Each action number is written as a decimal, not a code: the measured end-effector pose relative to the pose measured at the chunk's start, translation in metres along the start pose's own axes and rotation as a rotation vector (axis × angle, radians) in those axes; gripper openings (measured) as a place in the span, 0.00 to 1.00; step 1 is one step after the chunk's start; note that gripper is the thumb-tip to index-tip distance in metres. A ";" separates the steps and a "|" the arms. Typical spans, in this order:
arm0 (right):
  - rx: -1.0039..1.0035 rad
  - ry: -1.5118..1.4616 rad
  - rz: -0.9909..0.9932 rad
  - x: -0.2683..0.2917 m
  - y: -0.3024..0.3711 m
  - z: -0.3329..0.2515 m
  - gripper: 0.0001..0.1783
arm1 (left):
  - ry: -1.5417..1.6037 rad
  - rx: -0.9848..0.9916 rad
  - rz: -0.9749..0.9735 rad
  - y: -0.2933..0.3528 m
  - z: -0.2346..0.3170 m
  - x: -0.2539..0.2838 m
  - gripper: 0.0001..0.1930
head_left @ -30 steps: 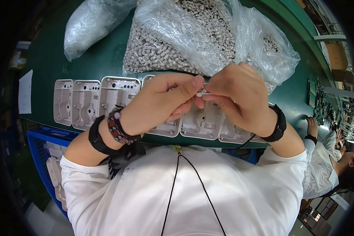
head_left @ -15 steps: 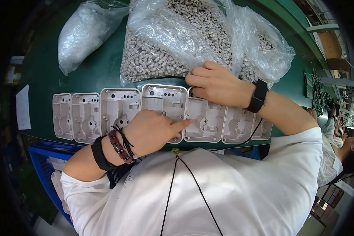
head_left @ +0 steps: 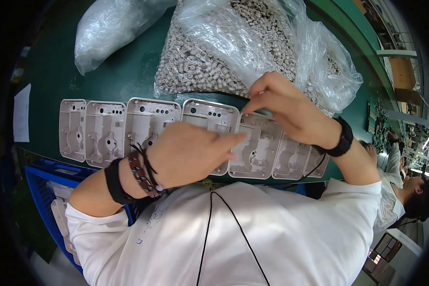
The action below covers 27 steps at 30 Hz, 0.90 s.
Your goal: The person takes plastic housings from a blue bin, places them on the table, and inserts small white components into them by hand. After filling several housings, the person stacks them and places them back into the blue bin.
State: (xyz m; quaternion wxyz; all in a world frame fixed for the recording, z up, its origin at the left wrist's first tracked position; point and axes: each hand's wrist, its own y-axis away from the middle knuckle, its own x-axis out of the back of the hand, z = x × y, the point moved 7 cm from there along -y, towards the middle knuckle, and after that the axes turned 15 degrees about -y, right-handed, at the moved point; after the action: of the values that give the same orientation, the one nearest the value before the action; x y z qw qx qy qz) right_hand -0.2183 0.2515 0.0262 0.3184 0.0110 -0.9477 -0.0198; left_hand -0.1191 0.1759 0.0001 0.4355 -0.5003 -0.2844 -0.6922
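Note:
A row of several white plastic housings (head_left: pixel 150 125) lies along the near edge of the green table (head_left: pixel 124 71). My left hand (head_left: pixel 190 155) rests flat on the fourth housing (head_left: pixel 209 117). Its index finger stretches right onto the fifth housing (head_left: pixel 257 152). My right hand (head_left: pixel 291 112) hovers over that housing's top edge, with thumb and fingers pinched on a small grey part that is mostly hidden. Just behind it lies an open clear bag of small grey parts (head_left: pixel 209 57).
A second, closed plastic bag (head_left: pixel 112 28) lies at the back left. A white paper sheet (head_left: pixel 21 112) sits at the table's left end. A blue crate (head_left: pixel 43 188) stands below the table edge. Another person in white (head_left: pixel 405 200) works at the right.
My right hand has drawn back from the bag of parts to the fifth housing's top edge, fingers pinched. My left hand stayed on the housings, its finger reaching further right.

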 end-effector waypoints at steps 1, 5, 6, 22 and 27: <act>-0.004 -0.189 0.083 0.010 -0.003 -0.005 0.19 | 0.102 0.104 0.072 0.000 -0.011 0.016 0.15; -0.003 -0.660 0.259 0.006 -0.012 -0.016 0.28 | 0.300 0.300 0.342 0.006 -0.037 0.052 0.15; -0.003 -0.803 0.305 0.005 -0.015 -0.018 0.30 | 0.304 0.291 0.460 0.009 -0.039 0.062 0.13; 0.146 -0.028 0.196 -0.006 -0.047 -0.051 0.21 | 0.818 0.314 0.307 0.022 -0.060 0.041 0.09; 0.191 -0.113 0.351 -0.001 -0.058 -0.053 0.13 | 1.099 0.419 0.134 0.029 -0.065 0.032 0.12</act>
State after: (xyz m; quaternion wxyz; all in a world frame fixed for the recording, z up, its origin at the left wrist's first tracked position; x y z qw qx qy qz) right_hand -0.1856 0.1917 0.0651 0.2611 -0.1251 -0.9490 0.1252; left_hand -0.1264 0.0987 0.0073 0.6513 0.0113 -0.1153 -0.7499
